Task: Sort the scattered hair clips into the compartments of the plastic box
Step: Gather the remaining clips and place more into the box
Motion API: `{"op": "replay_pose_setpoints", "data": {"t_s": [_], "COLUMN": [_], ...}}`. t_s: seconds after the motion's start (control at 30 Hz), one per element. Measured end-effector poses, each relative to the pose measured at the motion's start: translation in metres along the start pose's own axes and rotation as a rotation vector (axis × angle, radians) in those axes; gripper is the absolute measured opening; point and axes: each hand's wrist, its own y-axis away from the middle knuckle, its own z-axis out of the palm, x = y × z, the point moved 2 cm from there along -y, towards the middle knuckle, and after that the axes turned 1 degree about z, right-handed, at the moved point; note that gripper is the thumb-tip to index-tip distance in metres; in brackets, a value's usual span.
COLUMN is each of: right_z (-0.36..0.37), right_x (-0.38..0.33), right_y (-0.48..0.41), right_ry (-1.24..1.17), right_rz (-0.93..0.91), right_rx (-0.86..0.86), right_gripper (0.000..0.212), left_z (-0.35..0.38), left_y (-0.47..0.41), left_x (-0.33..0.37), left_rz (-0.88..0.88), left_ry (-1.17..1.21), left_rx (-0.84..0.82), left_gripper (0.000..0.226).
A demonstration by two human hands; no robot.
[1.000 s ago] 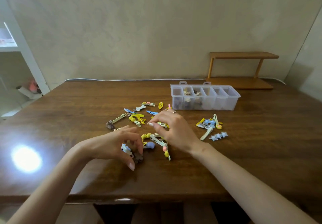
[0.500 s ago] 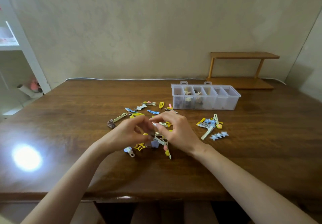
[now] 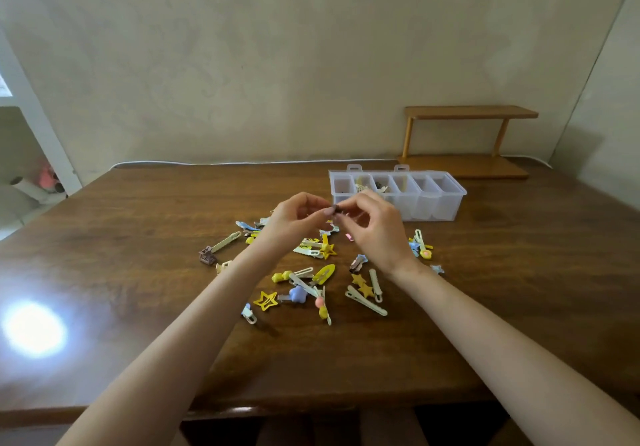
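Observation:
Both hands are raised above the pile, fingertips meeting around a small dark brown hair clip [image 3: 335,209]. My left hand [image 3: 294,218] pinches its left end and my right hand [image 3: 375,225] pinches its right end. Below them several scattered hair clips [image 3: 311,282] lie on the wooden table [image 3: 138,272]: yellow stars, cream bars, a purple one, a brown claw clip [image 3: 207,256] at the left. The clear plastic box [image 3: 431,203] with several compartments stands just beyond my right hand. Its left compartments hold a few clips; the right ones look empty.
A small wooden shelf [image 3: 467,140] stands against the wall behind the box. A white cable [image 3: 242,162] runs along the table's far edge. Bright light glare [image 3: 33,329] sits on the table's left. White shelving [image 3: 31,154] stands off the table's left side.
Both hands rose from the pile toward the box, bringing a small brown clip up between their fingertips. The camera view tilted slightly.

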Motion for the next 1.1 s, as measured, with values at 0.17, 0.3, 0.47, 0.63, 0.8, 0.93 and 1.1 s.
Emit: {"op": "replay_pose_setpoints", "data": {"t_s": [0.17, 0.3, 0.47, 0.63, 0.8, 0.93, 1.1], "right_z": [-0.018, -0.036, -0.040, -0.032, -0.026, -0.028, -0.028], "right_x": [0.026, 0.058, 0.084, 0.094, 0.095, 0.094, 0.095], "right_y": [-0.023, -0.052, -0.078, -0.091, -0.091, -0.084, -0.078], "right_ry": [0.102, 0.222, 0.411, 0.581, 0.657, 0.684, 0.735], "right_rz": [0.175, 0.330, 0.388, 0.427, 0.415, 0.338, 0.343], "right_rx": [0.079, 0.162, 0.126, 0.002, -0.077, -0.015, -0.117], "right_gripper": [0.010, 0.009, 0.012, 0.019, 0.024, 0.024, 0.031], "left_z": [0.007, 0.004, -0.002, -0.002, 0.000, 0.001, 0.001], "left_y": [-0.008, -0.010, -0.011, -0.009, -0.006, -0.005, -0.005], "left_x": [-0.001, -0.011, -0.024, -0.027, -0.023, -0.021, -0.022], "left_rz": [0.043, 0.063, 0.118, 0.220, 0.352, 0.375, 0.371], "left_ry": [-0.112, -0.103, -0.108, -0.262, -0.409, -0.417, -0.430], "left_rx": [-0.024, 0.086, 0.232, 0.246, 0.236, 0.234, 0.230], "left_gripper": [0.020, 0.014, 0.014, 0.011, 0.011, 0.011, 0.010]}}
